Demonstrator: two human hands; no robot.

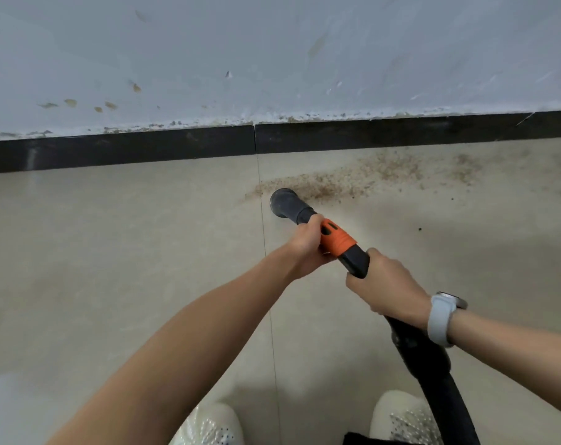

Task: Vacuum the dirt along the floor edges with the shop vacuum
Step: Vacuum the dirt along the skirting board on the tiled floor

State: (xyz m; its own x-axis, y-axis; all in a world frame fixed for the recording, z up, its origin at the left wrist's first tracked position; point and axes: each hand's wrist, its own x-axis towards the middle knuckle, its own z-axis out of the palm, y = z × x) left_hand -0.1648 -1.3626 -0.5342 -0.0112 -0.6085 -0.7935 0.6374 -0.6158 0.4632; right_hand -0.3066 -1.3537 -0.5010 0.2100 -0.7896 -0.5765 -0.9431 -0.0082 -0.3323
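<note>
Both hands: left hand (308,244), right hand (382,284) wrapped around wand (338,240) | nozzle (284,205) at left end of dirt (353,178) | best swept slowly right, low, near baseboard (144,149)

We see the vacuum nozzle (285,207) at the left end of the dirt trail (353,179), near the baseboard (118,150). Left hand (306,244) ahead of right hand (387,284) on the wand; hose (433,374) runs back past the right shoe (398,415).

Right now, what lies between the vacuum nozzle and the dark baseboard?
In the head view, brown dirt on pale floor tile lies between the nozzle and the baseboard.
</note>
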